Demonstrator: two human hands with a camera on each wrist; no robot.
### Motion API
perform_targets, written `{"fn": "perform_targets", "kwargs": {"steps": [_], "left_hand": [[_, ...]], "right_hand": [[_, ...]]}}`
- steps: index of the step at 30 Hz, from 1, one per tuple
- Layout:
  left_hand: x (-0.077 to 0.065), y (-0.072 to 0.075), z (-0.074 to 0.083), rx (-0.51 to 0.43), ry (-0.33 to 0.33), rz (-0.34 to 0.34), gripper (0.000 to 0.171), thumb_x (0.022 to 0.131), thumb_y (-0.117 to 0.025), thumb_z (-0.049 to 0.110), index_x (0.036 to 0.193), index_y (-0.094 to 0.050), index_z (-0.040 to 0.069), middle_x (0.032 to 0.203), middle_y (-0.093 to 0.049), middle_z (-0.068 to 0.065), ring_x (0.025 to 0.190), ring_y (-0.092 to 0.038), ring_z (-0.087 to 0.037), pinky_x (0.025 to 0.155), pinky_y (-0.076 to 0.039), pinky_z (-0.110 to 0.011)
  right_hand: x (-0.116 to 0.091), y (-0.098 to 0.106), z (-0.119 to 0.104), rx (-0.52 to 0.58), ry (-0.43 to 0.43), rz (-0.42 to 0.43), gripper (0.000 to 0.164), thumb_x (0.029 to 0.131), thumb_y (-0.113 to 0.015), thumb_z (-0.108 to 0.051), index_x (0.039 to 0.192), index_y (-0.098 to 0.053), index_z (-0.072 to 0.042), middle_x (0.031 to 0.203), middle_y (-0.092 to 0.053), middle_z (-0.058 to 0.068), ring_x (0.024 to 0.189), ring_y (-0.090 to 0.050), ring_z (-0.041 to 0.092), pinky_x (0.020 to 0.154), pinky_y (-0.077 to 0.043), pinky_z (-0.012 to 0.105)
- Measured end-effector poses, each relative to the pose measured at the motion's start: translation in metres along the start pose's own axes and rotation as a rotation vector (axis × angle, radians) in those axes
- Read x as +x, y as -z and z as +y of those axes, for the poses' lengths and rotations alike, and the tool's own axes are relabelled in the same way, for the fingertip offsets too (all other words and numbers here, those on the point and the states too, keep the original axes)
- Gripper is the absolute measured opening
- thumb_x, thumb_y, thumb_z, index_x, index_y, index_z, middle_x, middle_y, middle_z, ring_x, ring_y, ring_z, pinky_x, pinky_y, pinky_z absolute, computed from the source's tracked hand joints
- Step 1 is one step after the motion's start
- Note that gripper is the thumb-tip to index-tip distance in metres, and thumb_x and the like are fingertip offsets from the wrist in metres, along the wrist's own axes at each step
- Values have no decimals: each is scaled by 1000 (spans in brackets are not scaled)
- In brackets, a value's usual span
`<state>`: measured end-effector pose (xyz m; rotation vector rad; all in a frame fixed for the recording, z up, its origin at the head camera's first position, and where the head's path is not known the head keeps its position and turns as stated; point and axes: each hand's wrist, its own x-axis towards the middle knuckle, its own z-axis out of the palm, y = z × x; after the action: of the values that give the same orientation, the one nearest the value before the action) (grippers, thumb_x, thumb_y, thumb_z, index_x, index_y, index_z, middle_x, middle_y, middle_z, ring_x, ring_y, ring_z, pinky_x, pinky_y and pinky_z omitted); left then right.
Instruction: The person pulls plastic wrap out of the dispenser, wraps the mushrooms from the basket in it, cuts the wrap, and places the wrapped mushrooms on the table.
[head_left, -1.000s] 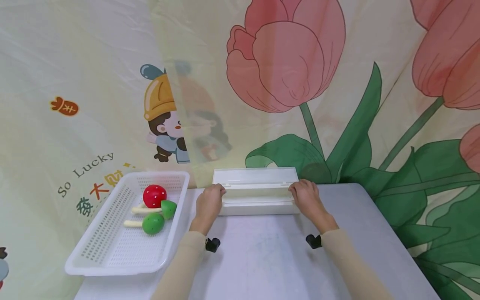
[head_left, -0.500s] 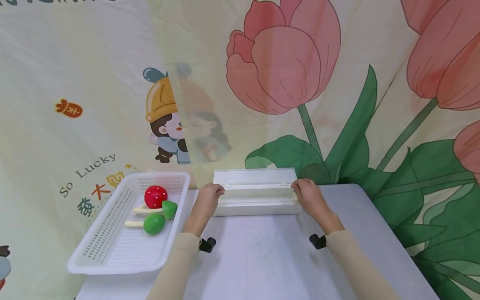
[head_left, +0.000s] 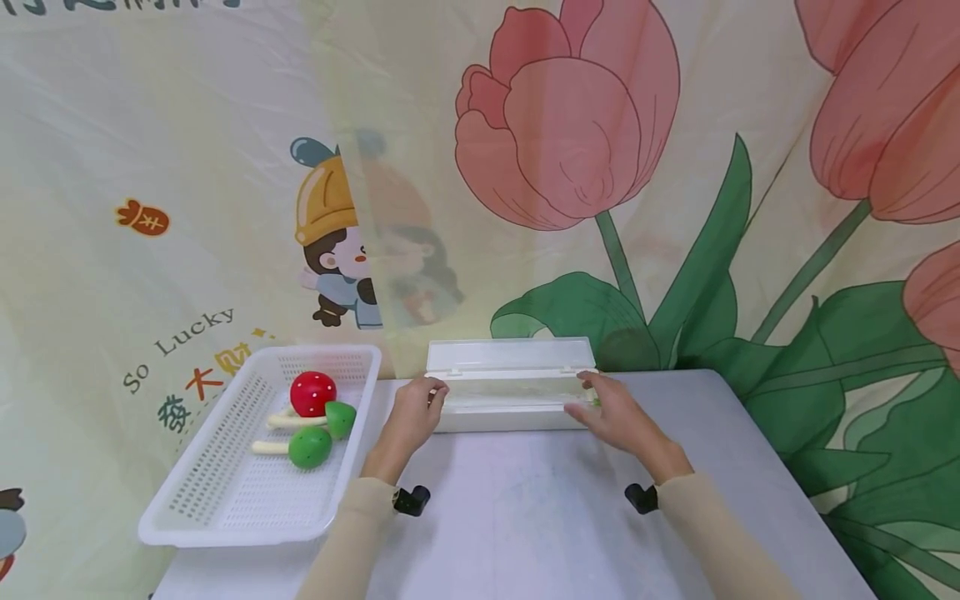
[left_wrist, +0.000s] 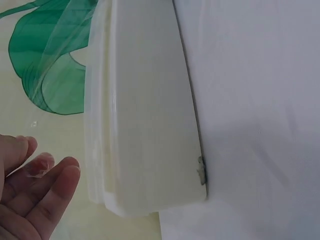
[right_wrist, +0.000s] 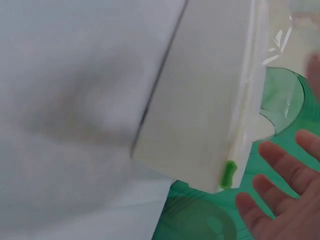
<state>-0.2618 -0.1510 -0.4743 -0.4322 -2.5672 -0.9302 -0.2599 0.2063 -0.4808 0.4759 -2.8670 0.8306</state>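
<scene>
A long white cling film dispenser (head_left: 517,419) lies near the table's far edge, its lid (head_left: 510,357) raised at the back. Clear cling film (head_left: 517,390) spans its top, and a green slide cutter (right_wrist: 228,174) sits at the right end. My left hand (head_left: 414,412) is at the left end; in the left wrist view its thumb and fingertips stand slightly apart, with a bit of film clinging to one finger. By the right end, my right hand (head_left: 618,417) has its fingers spread, thumb near the front edge, holding nothing.
A white perforated basket (head_left: 176,500) stands at the left. In it lie a red toy with white dots (head_left: 312,393) and two green-headed toys (head_left: 310,447) with cream stems. A printed curtain (head_left: 420,183) hangs behind the table (head_left: 525,517).
Both hands pinched at the dispenser's ends earlier. The right hand has now let go and spread its fingers, uncovering the green cutter. The left thumb has parted a little from the fingers.
</scene>
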Motion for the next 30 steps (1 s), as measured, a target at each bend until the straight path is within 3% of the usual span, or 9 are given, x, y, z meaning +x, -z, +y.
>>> {"fn": "perform_targets", "kwargs": {"steps": [2,4,8,13,15,21,23,26,30], "left_hand": [[0,0,-1,4,-7,12,13,100,-64,7,100,-74,-1,94,-74,-15,83,-75,-25,70,-61,-34],[0,-1,-1,8,-21,32,13,100,-65,7,100,-75,-2,90,-74,-14,79,-73,-22,68,-60,-33],[-1,-2,-3,-4,-51,52,11,93,-72,5,100,-76,-3,86,-76,-13,75,-72,-21,68,-60,-33],[-3,-1,-6,26,-80,45,22,81,-80,-4,103,-76,-4,90,-77,-15,79,-74,-24,73,-62,-35],[-3,-1,-7,42,-89,52,23,79,-80,-7,102,-76,-4,89,-77,-15,79,-74,-25,73,-61,-36],[-3,0,-7,77,-88,61,13,83,-79,-6,95,-78,-1,87,-76,-13,79,-73,-24,72,-60,-35],[-4,0,-6,85,-88,46,10,85,-78,-4,94,-78,1,88,-76,-12,80,-72,-23,71,-60,-34],[-5,0,-2,81,-75,24,7,87,-78,-1,92,-78,3,92,-74,-11,80,-71,-23,71,-60,-33],[-7,1,-2,71,-63,50,5,88,-78,1,91,-77,5,95,-74,-10,83,-72,-22,73,-60,-34]], "right_hand": [[-3,-6,1,-40,2,-18,69,94,-76,-37,146,-49,-1,140,-58,25,132,-51,45,108,-45,61],[-4,-11,3,-66,6,-7,66,92,-79,-32,144,-52,-2,141,-57,26,134,-50,46,109,-44,61],[-5,-17,8,-87,30,85,38,94,-76,-17,127,-64,-3,130,-64,22,126,-56,42,104,-49,56],[-1,-14,12,-67,108,204,9,94,-73,-5,103,-71,-4,104,-71,13,106,-65,34,90,-56,48],[0,-13,11,-56,106,207,9,95,-71,-6,104,-71,-3,102,-71,12,105,-66,33,89,-56,48],[0,-22,8,-52,49,116,47,94,-76,-26,131,-62,-1,124,-67,19,122,-58,42,102,-49,58],[1,-26,9,-61,44,127,43,93,-77,-25,128,-64,-3,126,-67,19,124,-57,43,103,-49,58],[4,-30,10,-60,72,201,22,93,-76,-13,113,-71,-3,117,-70,18,117,-62,41,98,-52,56],[10,-26,7,-28,129,290,10,91,-75,-2,101,-75,-2,103,-74,15,106,-67,38,89,-56,52]]}}
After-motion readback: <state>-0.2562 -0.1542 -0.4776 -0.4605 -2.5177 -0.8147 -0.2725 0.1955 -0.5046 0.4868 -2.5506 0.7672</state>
